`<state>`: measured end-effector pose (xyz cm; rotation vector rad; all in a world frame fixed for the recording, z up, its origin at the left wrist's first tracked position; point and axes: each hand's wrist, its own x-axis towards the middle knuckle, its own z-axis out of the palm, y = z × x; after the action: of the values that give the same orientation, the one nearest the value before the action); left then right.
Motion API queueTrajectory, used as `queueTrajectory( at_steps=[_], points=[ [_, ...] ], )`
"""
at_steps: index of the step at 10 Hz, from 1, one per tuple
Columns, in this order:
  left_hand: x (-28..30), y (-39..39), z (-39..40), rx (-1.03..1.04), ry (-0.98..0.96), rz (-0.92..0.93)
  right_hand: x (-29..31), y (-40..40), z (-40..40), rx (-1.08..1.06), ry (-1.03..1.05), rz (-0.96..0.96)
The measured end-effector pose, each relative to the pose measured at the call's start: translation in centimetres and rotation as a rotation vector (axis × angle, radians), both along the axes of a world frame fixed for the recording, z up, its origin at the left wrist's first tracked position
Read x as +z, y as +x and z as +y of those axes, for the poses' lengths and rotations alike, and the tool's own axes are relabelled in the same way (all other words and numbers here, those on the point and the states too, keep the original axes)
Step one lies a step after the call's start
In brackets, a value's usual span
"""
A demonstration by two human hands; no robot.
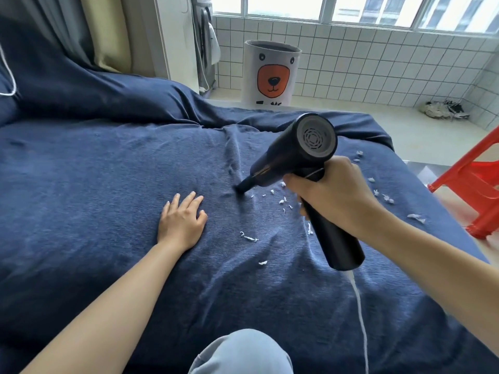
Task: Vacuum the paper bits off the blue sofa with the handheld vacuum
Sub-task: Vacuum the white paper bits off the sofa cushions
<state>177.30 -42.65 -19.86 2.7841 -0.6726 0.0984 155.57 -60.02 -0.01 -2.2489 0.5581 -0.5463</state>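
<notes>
The blue sofa (108,171) fills most of the view, its cover wrinkled near the middle. My right hand (332,193) grips the handle of the black handheld vacuum (294,155), whose narrow nozzle touches the cover at a fold. Several white paper bits (248,237) lie scattered in front of and to the right of the nozzle, some near the sofa's right edge. My left hand (182,221) rests flat on the cover, fingers straight, left of the nozzle. A white cord (360,314) hangs from the handle's base.
A white fabric basket with a bear face (271,74) stands on the tiled ledge behind the sofa. A red plastic stool (475,184) stands at the right. Shoes (442,110) lie by the tiled wall. My knee in light trousers (240,352) shows at the bottom.
</notes>
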Motion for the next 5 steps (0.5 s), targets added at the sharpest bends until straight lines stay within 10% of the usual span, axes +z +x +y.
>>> queueTrajectory(
  at_steps=[5],
  points=[
    [0.1, -0.2, -0.1, 0.006, 0.013, -0.008, 0.3, -3.0, -1.9, -0.085, 0.001, 0.035]
  ],
)
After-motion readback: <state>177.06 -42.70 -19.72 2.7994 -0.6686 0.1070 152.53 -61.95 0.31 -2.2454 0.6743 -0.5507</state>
